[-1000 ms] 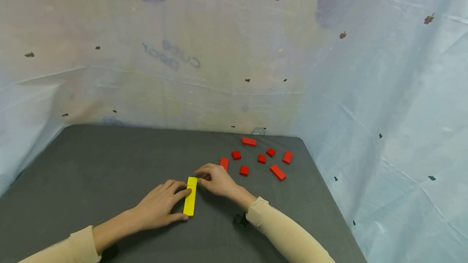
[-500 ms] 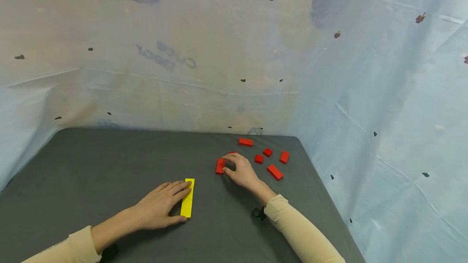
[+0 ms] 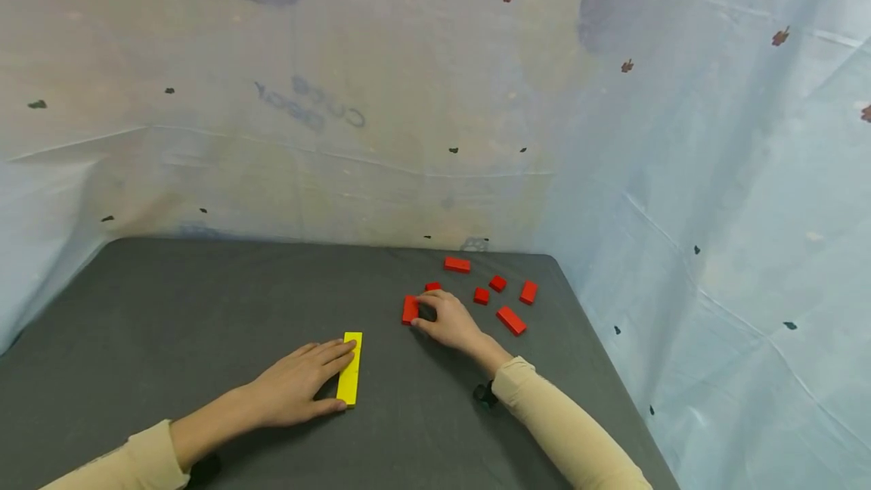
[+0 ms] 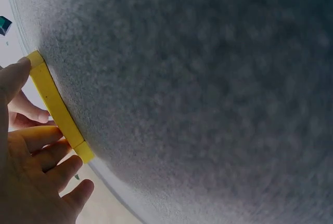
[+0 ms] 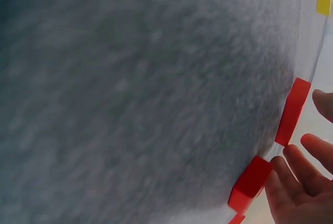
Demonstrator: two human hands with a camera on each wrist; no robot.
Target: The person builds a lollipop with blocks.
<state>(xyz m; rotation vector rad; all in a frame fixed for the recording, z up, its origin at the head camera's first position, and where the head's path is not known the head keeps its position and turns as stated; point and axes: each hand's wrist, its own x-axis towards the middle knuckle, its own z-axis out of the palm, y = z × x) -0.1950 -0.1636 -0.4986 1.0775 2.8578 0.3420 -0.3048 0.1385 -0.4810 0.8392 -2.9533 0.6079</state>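
A narrow yellow row of blocks (image 3: 350,373), with seams near both ends in the left wrist view, lies flat on the dark table. My left hand (image 3: 292,388) rests along its left side, fingertips over the far part and thumb at the near end. Farther off and to the right, my right hand (image 3: 452,321) is at an oblong red block (image 3: 410,310), fingertips and thumb close to its right side. In the right wrist view, thumb and fingers are spread beside that red block (image 5: 294,112), and a second red block (image 5: 252,180) is near the fingers.
Several other red blocks lie at the far right of the table, among them a long one (image 3: 512,320), another at the back (image 3: 457,265) and a small cube (image 3: 481,296). A pale printed sheet (image 3: 408,97) hangs behind the table and along its right.
My right hand has left the far end of the yellow row and moved right to the oblong red block. My left hand stays on the yellow row. The head view has shifted slightly.
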